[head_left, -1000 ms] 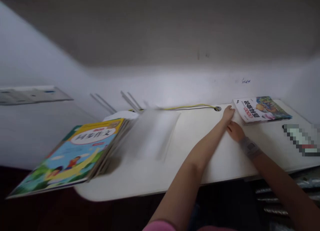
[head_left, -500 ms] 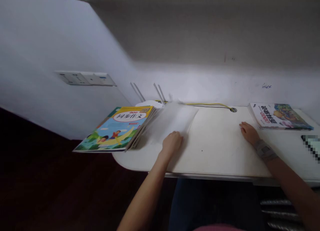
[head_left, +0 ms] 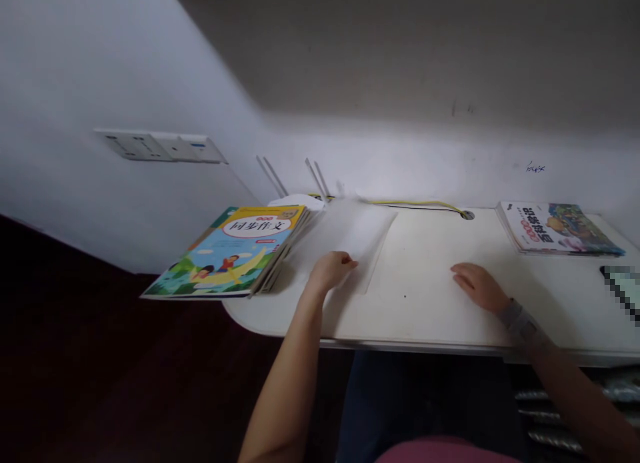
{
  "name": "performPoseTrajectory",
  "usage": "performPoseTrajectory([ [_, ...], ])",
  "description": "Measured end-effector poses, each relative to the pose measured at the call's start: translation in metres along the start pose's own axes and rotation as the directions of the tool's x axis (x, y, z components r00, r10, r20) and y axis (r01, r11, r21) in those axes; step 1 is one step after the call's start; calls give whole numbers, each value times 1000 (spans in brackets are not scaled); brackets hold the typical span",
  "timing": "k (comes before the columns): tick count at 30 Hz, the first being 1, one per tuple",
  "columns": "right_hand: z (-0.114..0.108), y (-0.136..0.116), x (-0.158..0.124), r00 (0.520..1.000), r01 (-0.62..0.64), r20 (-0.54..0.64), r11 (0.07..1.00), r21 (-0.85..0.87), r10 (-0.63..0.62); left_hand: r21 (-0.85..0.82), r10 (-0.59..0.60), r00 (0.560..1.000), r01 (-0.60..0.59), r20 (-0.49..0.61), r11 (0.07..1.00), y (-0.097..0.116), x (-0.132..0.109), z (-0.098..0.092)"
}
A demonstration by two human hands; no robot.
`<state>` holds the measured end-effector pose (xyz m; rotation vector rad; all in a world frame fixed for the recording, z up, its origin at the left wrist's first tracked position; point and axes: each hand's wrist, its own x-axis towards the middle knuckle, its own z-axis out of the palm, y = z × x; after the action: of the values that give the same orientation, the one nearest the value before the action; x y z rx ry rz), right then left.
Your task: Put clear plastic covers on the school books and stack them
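While the left hand (head_left: pixel 333 271) sits near the centre of the head view, over the lower part of a translucent sheet (head_left: pixel 345 233), the right hand (head_left: pixel 479 286) is alone over the bare desk (head_left: pixel 425 269), right of centre. A second ago both hands met beside the booklets (head_left: pixel 560 229) at the right; half a second ago the right was close to them. Now it is lower and farther left, clear of that stack, which lies flat and untouched. The left hand has shifted slightly off the sheet's lower right corner, which shows beyond the fingertips. So the work appears to centre on the sheet, with the booklets at the right out of it for now.

The left fingers are curled; whether they pinch the sheet I cannot tell. The right hand is loosely bent and holds nothing visible. The sheet lies left of centre, just beside the colourful stack (head_left: pixel 225 253), with its upper end near the yellow cable (head_left: pixel 415 203) along the wall.
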<state>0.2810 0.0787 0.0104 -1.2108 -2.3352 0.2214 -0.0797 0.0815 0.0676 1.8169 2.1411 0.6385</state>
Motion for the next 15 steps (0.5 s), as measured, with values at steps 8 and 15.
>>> performPoseTrajectory([
  [8,55,-92,6,957,-183,-118,866,466,266,60,59,998,-58,-29,997,85,-11,5],
  [15,35,-95,16,737,-160,-534,875,457,414,-564,506,857,-467,-98,681,167,-62,-13],
])
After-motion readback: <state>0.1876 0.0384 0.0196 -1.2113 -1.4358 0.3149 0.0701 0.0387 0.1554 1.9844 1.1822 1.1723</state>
